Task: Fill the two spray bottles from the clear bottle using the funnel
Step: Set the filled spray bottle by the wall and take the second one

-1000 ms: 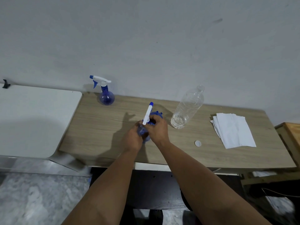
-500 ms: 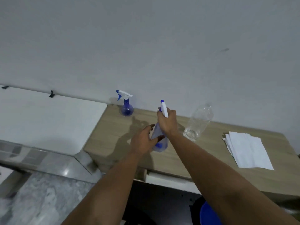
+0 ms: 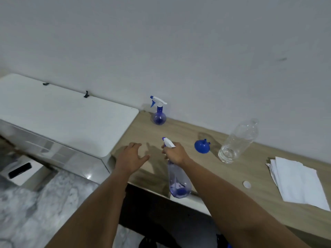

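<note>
Seemingly near the end, the left hand (image 3: 131,159) hovers spread and empty over the worktop (image 3: 232,178); the far spray bottle (image 3: 159,111) stands capped by the wall, the right hand (image 3: 174,153) grips the near spray bottle (image 3: 178,181) by its refitted trigger head, the funnel (image 3: 202,146) lies loose, and the clear bottle (image 3: 237,141) looks almost drained

just one head-worn wide-angle view, looking forward and down over both forearms, counter (image 3: 206,169) close below and tilted in frame, wall filling the upper half, floor showing bottom left, no second view to compare
</note>
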Tool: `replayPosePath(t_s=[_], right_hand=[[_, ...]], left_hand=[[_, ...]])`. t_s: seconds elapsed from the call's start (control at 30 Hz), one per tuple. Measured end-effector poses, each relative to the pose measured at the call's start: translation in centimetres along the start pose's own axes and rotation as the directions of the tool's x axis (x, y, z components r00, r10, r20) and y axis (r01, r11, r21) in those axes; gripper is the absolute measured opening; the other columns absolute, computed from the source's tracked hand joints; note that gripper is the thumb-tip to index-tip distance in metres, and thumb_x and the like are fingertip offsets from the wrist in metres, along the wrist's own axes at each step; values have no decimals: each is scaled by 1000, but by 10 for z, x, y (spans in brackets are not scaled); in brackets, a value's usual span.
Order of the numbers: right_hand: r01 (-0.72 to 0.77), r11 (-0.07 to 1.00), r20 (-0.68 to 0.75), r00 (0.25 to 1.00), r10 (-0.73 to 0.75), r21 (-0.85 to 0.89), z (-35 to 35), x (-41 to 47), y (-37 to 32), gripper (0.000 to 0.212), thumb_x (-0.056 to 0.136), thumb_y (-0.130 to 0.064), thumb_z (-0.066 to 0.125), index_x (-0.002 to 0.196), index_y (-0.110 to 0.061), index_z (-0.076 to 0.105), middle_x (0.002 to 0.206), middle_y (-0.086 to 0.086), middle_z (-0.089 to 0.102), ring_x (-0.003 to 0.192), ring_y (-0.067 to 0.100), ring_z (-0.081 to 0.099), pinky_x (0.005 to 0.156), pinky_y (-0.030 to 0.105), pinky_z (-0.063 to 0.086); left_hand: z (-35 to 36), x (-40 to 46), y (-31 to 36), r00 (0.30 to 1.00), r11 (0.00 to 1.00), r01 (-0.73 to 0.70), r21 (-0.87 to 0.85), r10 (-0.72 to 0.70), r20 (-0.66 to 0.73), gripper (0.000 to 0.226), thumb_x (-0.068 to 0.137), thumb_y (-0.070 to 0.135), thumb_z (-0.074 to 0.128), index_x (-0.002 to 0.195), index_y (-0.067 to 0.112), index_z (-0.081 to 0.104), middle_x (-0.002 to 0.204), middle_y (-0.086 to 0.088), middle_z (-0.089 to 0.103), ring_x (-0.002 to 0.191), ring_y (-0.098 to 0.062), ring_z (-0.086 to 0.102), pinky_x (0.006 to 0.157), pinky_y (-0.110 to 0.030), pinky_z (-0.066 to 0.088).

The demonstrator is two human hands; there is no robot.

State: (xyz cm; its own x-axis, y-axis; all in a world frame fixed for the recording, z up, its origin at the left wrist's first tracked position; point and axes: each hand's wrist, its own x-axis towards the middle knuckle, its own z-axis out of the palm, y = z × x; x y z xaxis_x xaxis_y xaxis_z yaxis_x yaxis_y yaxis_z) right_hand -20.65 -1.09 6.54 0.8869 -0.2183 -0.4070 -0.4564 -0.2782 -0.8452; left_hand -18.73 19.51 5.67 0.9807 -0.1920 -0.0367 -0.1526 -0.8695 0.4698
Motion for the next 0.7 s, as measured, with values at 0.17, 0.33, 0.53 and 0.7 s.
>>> replayPosePath(t_s=[0.17, 0.33, 0.53, 0.7], right_hand=[[-48, 995, 8, 999, 49, -89, 17, 11, 16, 19, 72, -28, 58, 75, -12, 66, 67, 3, 64, 61, 24, 59, 58, 36, 45], [-74, 988, 23, 997, 78, -132, 21, 21, 17, 28, 73, -32, 56, 84, -9, 67, 81, 16, 74, 67, 31, 64, 59, 37, 46], [-80, 984, 19, 996, 84, -162, 22, 15, 17, 37, 73, -32, 57, 96, -5, 71, 84, 19, 76, 62, 27, 68, 54, 33, 50], [-90, 980, 13, 995, 94, -178, 22, 16, 16, 36, 73, -28, 57, 88, 1, 70, 80, 20, 75, 58, 26, 61, 55, 34, 46]], left_hand=[[7, 1, -8, 1000, 1000, -7, 15, 7, 12, 71, 79, 54, 71, 139, 20, 54, 139, 1, 54, 125, -22, 53, 101, -34, 43], [6, 4, -12, 1000, 1000, 19, -19, -19, 6, 71, 80, 54, 69, 141, 22, 52, 142, 3, 52, 128, -20, 51, 100, -34, 43], [3, 8, -15, 999, 999, 32, -26, -33, -4, 70, 83, 55, 68, 142, 22, 51, 143, 4, 52, 129, -18, 50, 99, -35, 45], [3, 10, -18, 999, 999, 37, -27, -37, -5, 70, 85, 57, 65, 143, 22, 49, 144, 3, 51, 131, -19, 48, 99, -35, 45]])
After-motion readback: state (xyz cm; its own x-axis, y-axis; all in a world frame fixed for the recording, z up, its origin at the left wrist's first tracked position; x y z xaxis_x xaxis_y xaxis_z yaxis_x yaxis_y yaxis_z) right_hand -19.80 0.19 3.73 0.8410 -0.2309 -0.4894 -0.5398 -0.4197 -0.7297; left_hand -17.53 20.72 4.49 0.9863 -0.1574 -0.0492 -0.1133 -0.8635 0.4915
